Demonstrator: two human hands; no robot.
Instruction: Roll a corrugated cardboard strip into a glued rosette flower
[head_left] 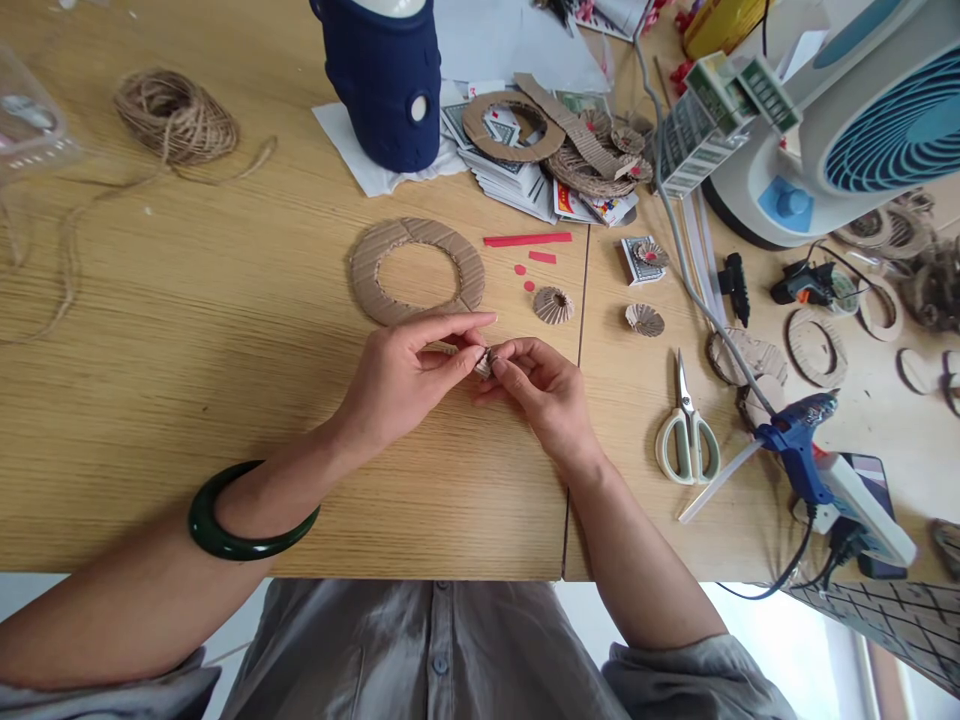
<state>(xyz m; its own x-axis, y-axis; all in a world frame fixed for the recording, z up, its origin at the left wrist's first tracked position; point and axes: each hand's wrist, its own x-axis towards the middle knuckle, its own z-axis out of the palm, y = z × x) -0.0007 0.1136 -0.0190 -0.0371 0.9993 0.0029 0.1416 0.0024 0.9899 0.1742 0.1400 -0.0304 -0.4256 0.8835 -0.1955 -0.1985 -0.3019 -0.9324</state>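
Between my two hands is a small piece of pleated corrugated cardboard (484, 364), mostly covered by the fingers. My left hand (409, 368) pinches it between thumb and fingers, its index finger stretched out above. From the other side, my right hand (544, 390) grips its right end with thumb and fingertips. A flat corrugated cardboard ring (371, 270) lies just beyond my left hand. Past the right hand sit a round pleated cardboard rosette (553, 305), two red paper dots (529, 286) and red paper strips (527, 239). A second rosette (645, 320) lies further right.
Scissors (686, 440) and a blue glue gun (799, 440) lie to the right, its grey cord (660, 150) crossing the table. A fan (787, 190) stands back right. A dark blue cup (390, 90), playing cards (510, 185) and a twine ball (176, 115) are further back.
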